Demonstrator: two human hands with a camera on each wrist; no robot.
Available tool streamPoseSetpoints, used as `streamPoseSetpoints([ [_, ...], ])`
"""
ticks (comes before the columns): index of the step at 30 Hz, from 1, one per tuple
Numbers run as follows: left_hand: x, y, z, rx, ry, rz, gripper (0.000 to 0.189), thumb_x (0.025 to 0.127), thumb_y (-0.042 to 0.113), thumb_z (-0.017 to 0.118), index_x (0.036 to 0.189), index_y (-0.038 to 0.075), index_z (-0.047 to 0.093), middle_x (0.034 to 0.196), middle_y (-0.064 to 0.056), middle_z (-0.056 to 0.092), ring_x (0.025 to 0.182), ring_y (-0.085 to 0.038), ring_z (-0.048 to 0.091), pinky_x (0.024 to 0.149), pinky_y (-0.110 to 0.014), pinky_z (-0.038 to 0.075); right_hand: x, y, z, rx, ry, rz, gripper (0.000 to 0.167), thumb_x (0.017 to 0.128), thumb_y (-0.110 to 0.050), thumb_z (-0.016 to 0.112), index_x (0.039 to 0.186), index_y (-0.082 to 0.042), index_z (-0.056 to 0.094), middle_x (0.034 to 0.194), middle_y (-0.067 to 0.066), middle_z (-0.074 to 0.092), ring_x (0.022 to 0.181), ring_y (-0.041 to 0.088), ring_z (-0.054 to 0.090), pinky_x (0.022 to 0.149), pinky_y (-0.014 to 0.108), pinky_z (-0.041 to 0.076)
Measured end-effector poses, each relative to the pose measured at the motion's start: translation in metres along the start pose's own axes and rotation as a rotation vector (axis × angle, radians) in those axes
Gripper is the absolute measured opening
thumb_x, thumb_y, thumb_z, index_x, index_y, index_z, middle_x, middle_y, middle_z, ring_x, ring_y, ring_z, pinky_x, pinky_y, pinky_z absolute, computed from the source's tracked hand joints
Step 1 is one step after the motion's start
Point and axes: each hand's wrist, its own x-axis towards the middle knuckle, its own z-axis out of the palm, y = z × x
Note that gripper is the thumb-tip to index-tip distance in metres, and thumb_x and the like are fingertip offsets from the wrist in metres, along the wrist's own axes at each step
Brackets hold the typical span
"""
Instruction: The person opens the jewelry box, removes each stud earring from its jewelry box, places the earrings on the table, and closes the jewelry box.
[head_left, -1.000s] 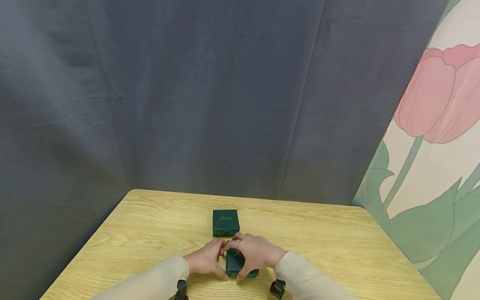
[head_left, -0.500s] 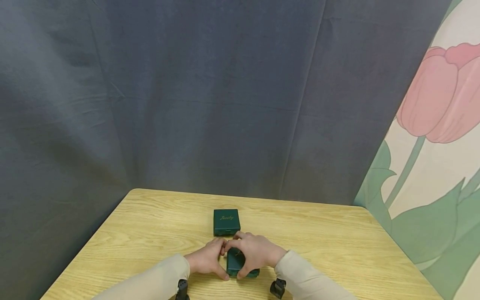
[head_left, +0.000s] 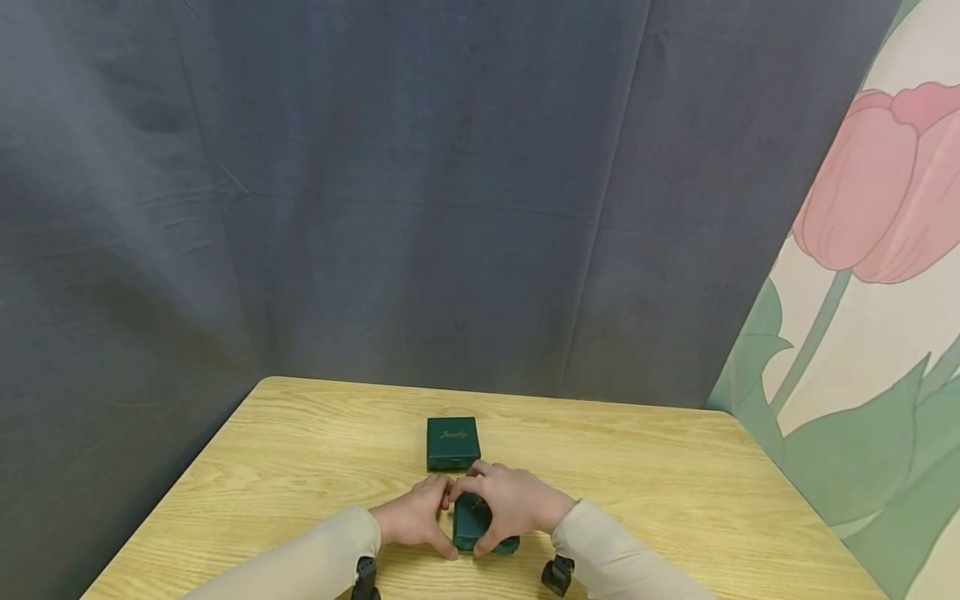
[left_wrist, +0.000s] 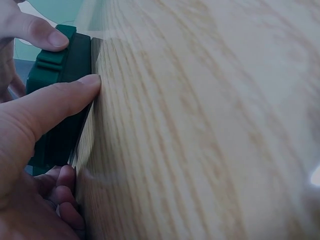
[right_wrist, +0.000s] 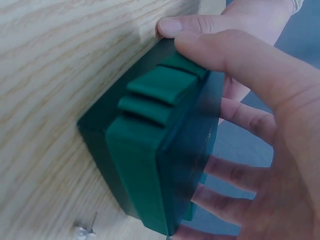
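Head view: noted left forearm in cream cloth sleeve [head_left: 307, 554], slanting in from bottom edge, left of centre; likewise right forearm in cream cloth sleeve [head_left: 618, 557], right of centre. Recorded bare left hand [head_left: 412, 518] at lower centre, thumb pointing right; bare right hand [head_left: 517, 500] just right of it, fingers arched leftward, thumb bent down. Logged fingertips of both close together; could not resolve contact.

Left wrist view: saw left thumb [left_wrist: 55, 105] extended rightward from left edge, fingers [left_wrist: 70, 215] curled at lower left.

Right wrist view: saw right thumb [right_wrist: 220, 47] reaching left at upper right, fingers [right_wrist: 240, 172] bent, spaced apart, below.
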Motion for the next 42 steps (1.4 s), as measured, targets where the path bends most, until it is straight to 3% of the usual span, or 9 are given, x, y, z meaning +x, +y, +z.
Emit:
streamPoseSetpoints([
  [28,-0.0018,0.0021,0.0,0.059,0.011,0.007,0.057,0.07,0.023,0.087,0.108,0.011,0.045,0.097,-0.003,0.042,0.089,-0.017,0.038,0.077,-0.033,0.035,-0.0019,-0.0008,-0.0031,-0.003,0.002,0.007,0.065,0.07,-0.045,0.084,0.129,-0.033,0.059,0.129,-0.001,0.052,0.106,0.017,0.057,0.078,0.034,0.053],
  [42,-0.0028,0.004,-0.0018,0.043,-0.006,-0.002,0.059,0.071,0.022,0.086,0.112,0.01,0.046,0.1,-0.004,0.043,0.09,-0.019,0.039,0.078,-0.034,0.037,-0.0021,0.0016,-0.0028,0.005,-0.004,0.002,0.065,0.071,-0.046,0.083,0.131,-0.036,0.058,0.134,-0.001,0.051,0.113,0.02,0.055,0.083,0.04,0.052],
])
